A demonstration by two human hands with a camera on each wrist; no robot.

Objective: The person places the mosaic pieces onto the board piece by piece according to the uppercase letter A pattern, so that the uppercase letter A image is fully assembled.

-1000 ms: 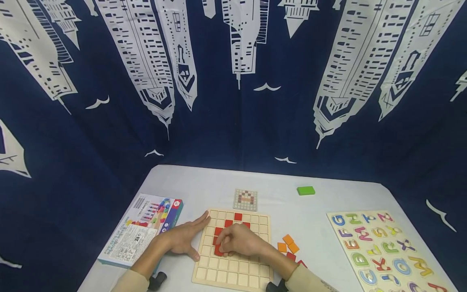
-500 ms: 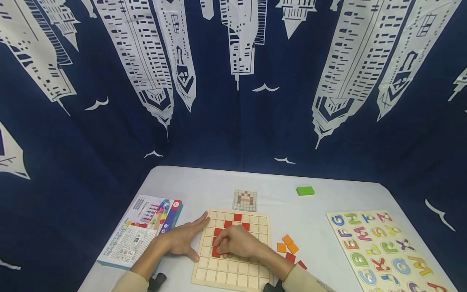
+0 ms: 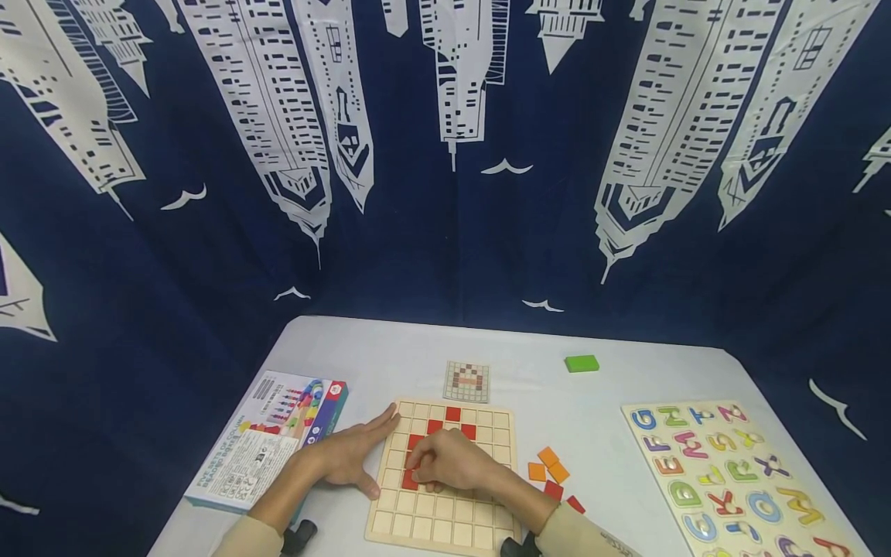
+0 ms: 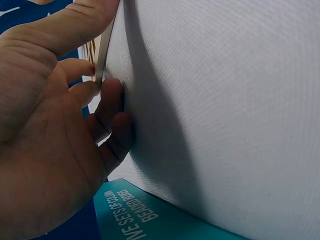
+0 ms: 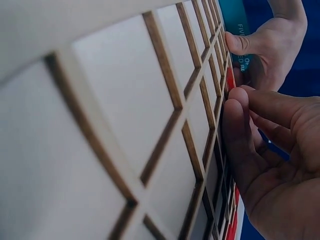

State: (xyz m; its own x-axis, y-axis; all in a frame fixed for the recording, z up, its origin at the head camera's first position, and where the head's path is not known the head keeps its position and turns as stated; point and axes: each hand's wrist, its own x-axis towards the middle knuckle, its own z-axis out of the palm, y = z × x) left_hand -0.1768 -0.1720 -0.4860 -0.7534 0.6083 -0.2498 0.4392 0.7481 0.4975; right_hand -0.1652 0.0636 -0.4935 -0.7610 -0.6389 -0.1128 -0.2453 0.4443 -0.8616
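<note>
On the white tabletop (image 3: 550,402), the board (image 3: 442,531) is steadied by the left hand (image 3: 348,455), fingers spread, red tiles (image 3: 453,415) partly laid, orange tiles (image 3: 537,472) left beside, the right hand's fingers pressed together, pinch unclear.

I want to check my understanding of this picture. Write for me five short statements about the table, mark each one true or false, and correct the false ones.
1. The left hand touches the light wooden grid board. True.
2. The small green rectangular block lies on the wooden alphabet board. False: it lies apart from it, on the white table.
3. Orange square tiles lie to the right of the grid board. True.
4. The right hand is at the green block. False: the right hand is at the red square tiles on the grid board.
5. The small card with a printed grid lies inside the box. False: it lies by the grid board's far edge.
</note>
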